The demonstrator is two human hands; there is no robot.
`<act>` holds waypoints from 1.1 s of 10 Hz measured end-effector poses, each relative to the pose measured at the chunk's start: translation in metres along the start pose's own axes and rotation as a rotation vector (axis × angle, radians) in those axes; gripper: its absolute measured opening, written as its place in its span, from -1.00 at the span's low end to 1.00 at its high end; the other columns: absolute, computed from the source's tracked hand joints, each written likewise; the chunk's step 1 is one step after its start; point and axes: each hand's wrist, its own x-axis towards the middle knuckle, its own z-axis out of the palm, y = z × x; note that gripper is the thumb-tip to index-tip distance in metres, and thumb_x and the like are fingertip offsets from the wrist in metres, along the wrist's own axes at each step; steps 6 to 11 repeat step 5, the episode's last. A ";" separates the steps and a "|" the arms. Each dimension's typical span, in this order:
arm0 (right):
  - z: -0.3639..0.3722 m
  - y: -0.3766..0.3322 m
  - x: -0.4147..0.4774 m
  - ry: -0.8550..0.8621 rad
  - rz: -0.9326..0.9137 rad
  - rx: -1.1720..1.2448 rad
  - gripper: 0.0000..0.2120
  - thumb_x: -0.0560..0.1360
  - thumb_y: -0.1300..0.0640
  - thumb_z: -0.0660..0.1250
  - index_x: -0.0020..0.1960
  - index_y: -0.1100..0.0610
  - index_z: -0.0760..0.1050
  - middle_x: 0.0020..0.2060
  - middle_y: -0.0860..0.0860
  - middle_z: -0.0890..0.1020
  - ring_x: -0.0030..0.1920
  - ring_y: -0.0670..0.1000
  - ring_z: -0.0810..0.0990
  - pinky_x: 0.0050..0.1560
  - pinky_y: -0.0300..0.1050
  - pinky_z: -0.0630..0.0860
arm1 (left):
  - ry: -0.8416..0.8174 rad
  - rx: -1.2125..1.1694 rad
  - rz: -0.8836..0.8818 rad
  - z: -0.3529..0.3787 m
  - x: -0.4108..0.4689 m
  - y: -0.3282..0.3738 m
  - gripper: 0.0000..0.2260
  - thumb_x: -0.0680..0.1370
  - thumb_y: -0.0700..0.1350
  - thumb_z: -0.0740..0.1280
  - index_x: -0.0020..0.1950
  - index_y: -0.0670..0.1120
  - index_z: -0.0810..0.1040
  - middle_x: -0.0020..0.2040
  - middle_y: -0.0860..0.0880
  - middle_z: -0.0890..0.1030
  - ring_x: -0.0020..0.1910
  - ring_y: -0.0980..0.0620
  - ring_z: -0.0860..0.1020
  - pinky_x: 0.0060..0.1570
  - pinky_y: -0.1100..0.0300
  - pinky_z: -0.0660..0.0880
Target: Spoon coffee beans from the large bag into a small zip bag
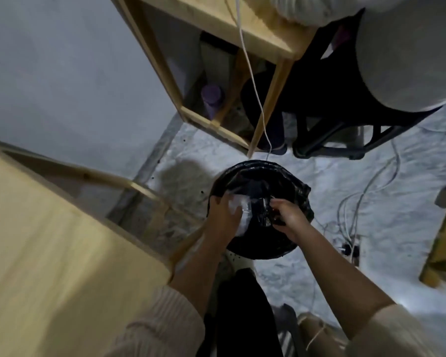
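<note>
Both hands [258,215] around clear bag [242,215] over bin [258,173].

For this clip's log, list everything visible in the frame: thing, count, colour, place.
bin: one, round, black liner, on the floor at centre
small clear bag: one, transparent, over the bin, held in both hands
wooden table: one, pale, left
wooden frame: one, pale, upper centre
purple bottle: one, inside the frame
white cord: one, hanging past the frame
cables: several, light, on the floor at right
left hand: grips the bag
right hand: pinches the bag's dark side
</note>
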 end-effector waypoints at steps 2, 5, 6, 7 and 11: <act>0.001 -0.001 0.012 0.028 -0.127 -0.186 -0.68 0.54 0.15 0.26 0.28 0.11 0.47 0.27 0.08 0.49 0.21 0.09 0.46 0.21 -0.03 0.39 | -0.051 0.080 0.032 0.010 0.011 0.000 -0.67 0.59 -0.05 0.24 0.29 -0.18 0.41 0.29 -0.17 0.34 0.10 -0.16 0.47 0.07 0.08 0.42; 0.000 -0.008 -0.003 0.088 -0.298 -0.430 -0.75 0.54 0.14 0.22 0.18 0.13 0.52 0.16 0.13 0.57 0.18 0.13 0.51 0.18 -0.07 0.39 | -0.075 0.167 0.062 0.000 0.013 0.015 -0.65 0.58 -0.02 0.24 0.32 -0.14 0.41 0.29 -0.15 0.35 0.19 -0.16 0.43 0.16 -0.02 0.44; 0.000 -0.008 -0.003 0.088 -0.298 -0.430 -0.75 0.54 0.14 0.22 0.18 0.13 0.52 0.16 0.13 0.57 0.18 0.13 0.51 0.18 -0.07 0.39 | -0.075 0.167 0.062 0.000 0.013 0.015 -0.65 0.58 -0.02 0.24 0.32 -0.14 0.41 0.29 -0.15 0.35 0.19 -0.16 0.43 0.16 -0.02 0.44; 0.000 -0.008 -0.003 0.088 -0.298 -0.430 -0.75 0.54 0.14 0.22 0.18 0.13 0.52 0.16 0.13 0.57 0.18 0.13 0.51 0.18 -0.07 0.39 | -0.075 0.167 0.062 0.000 0.013 0.015 -0.65 0.58 -0.02 0.24 0.32 -0.14 0.41 0.29 -0.15 0.35 0.19 -0.16 0.43 0.16 -0.02 0.44; 0.000 -0.008 -0.003 0.088 -0.298 -0.430 -0.75 0.54 0.14 0.22 0.18 0.13 0.52 0.16 0.13 0.57 0.18 0.13 0.51 0.18 -0.07 0.39 | -0.075 0.167 0.062 0.000 0.013 0.015 -0.65 0.58 -0.02 0.24 0.32 -0.14 0.41 0.29 -0.15 0.35 0.19 -0.16 0.43 0.16 -0.02 0.44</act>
